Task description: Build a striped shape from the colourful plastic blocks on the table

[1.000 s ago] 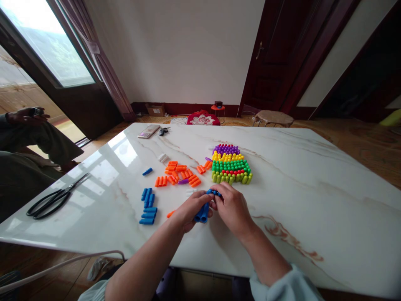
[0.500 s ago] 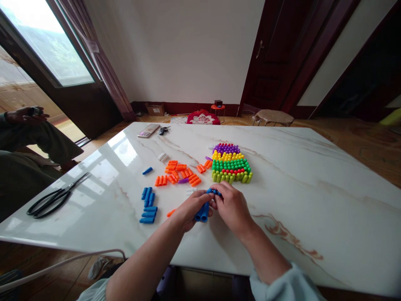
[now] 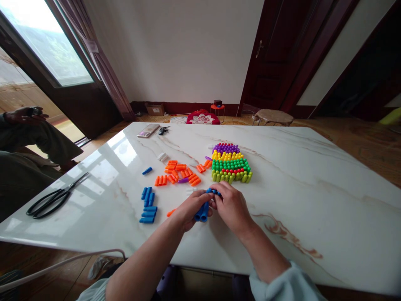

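Both hands meet near the table's front middle on a small cluster of joined blue pegs (image 3: 203,211). My left hand (image 3: 188,211) grips the cluster from the left, fingers curled round it. My right hand (image 3: 232,207) pinches its upper end, where blue tips (image 3: 213,192) show. Just beyond the hands lies a flat block of joined pegs (image 3: 231,164) in purple, yellow, green, red and olive rows. Loose orange pegs (image 3: 178,172) and loose blue pegs (image 3: 148,205) lie to the left.
Black scissors (image 3: 53,200) lie at the table's left edge. A phone (image 3: 148,131) and keys (image 3: 163,130) sit at the far left corner. Another person sits at the left, a hand (image 3: 23,115) resting on a knee. A stool (image 3: 272,117) stands beyond the table.
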Action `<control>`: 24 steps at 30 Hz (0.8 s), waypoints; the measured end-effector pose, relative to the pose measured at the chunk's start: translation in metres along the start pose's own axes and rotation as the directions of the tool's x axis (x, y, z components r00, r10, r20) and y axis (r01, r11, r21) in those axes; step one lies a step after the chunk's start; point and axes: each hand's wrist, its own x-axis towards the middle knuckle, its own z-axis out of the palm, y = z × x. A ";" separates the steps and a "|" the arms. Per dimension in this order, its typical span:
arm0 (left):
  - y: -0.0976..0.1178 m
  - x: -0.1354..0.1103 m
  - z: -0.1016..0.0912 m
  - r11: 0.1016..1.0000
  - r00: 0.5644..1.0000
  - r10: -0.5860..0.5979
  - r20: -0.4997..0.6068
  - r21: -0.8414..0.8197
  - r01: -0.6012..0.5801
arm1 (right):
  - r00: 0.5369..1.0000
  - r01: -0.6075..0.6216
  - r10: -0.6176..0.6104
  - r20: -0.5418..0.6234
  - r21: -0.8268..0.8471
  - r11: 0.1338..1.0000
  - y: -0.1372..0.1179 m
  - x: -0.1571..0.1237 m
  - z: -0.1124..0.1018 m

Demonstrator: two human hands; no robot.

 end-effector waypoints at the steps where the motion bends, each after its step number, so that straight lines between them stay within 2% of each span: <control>1: 0.000 0.000 0.000 1.000 1.000 0.000 0.001 0.000 0.000 | 1.000 -0.001 0.001 0.003 -0.001 1.000 0.000 0.000 0.000; 24: -0.004 0.002 -0.002 1.000 1.000 0.000 0.005 -0.014 0.001 | 1.000 -0.001 0.002 0.018 -0.010 1.000 0.000 0.001 0.001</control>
